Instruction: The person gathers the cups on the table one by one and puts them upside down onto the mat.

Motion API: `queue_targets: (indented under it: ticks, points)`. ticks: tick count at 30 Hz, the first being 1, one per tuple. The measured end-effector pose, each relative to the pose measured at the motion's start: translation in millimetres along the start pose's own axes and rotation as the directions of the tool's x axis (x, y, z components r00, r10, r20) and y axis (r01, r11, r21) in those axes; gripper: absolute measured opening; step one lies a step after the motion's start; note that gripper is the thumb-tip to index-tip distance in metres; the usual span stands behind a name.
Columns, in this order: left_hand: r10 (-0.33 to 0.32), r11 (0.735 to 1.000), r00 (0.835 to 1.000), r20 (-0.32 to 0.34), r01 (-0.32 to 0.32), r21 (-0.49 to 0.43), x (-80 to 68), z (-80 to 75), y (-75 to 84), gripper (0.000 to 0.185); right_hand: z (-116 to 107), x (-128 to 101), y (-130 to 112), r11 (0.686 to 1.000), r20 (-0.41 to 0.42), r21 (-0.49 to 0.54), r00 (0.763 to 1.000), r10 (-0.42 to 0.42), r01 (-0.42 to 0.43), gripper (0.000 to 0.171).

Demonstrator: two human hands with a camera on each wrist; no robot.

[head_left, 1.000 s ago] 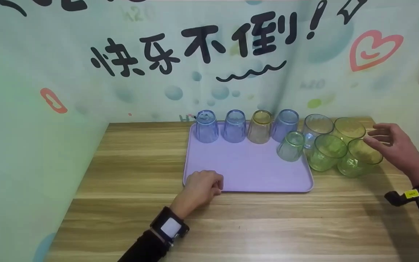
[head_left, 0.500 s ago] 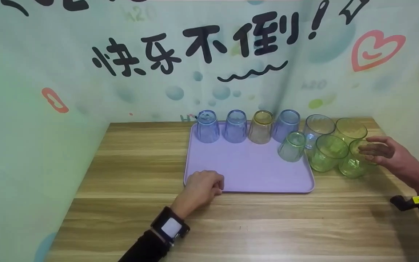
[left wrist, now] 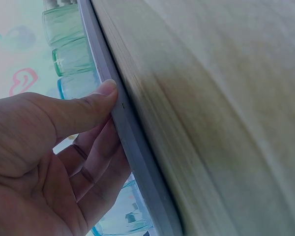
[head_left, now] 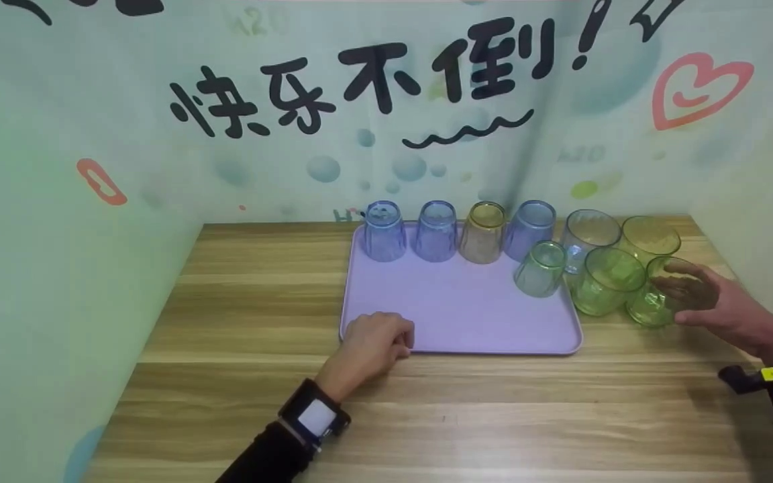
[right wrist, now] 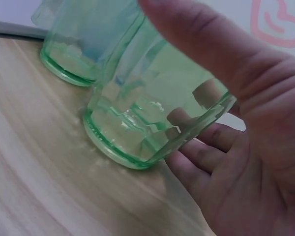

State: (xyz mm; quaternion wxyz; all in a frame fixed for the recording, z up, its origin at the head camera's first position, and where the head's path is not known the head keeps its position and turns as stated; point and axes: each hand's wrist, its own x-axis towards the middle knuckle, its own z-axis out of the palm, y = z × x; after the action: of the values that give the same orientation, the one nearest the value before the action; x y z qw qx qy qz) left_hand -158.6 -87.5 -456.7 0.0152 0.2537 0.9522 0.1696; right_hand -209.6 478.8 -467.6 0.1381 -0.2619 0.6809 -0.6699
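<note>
While the left hand (head_left: 374, 342) pinches the near edge of the purple tray (head_left: 467, 325), the right hand (head_left: 729, 308) is the nearer one, by far, to the front-right green glass (head_left: 649, 307). That glass stands upright on the wooden table (head_left: 494, 416), mouth up, its long axis vertical. It lies just to the left of the right palm, between thumb and fingers: the thumb on the near side, the fingers round the far side, some of them visible through the clear wall. They are spread wide, about as broad as the glass; whether they touch it cannot be told. Close on the glass's left is a second green glass (head_left: 606, 288), which stands between it and the tray. Behind it is a yellow-green glass (head_left: 651, 235), also mouth up.
</note>
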Motion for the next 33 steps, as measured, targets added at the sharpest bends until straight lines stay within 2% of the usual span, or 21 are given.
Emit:
queue_targets:
  ticks: [6,17,19,26,33]
  points:
    - [0.000,1.000,1.000,0.002,0.000,0.006,0.1,-0.2,-0.2,0.012,6,0,5,0.987,-0.077,-0.149,0.996,0.041,-0.052,0.075]
    - [-0.006,1.000,1.000,0.008,0.006,-0.002,-0.2,-0.2,-0.9,0.011,12,1,6,0.950,-0.174,-0.288,0.982,0.069,-0.118,0.077]
    - [-0.005,1.000,1.000,0.011,0.005,-0.001,-0.1,-0.4,-0.9,0.011,13,2,6,0.950,-0.178,-0.290,0.982,0.067,-0.118,0.076]
    - [-0.013,1.000,1.000,0.020,0.013,0.004,0.6,-1.7,0.3,0.010,11,2,6,0.983,-0.120,-0.174,0.992,0.035,-0.056,0.075]
    - [-0.018,1.000,0.999,0.031,0.017,0.010,0.5,-1.5,1.0,0.010,9,1,4,0.980,-0.130,-0.192,0.991,0.023,-0.048,0.076]
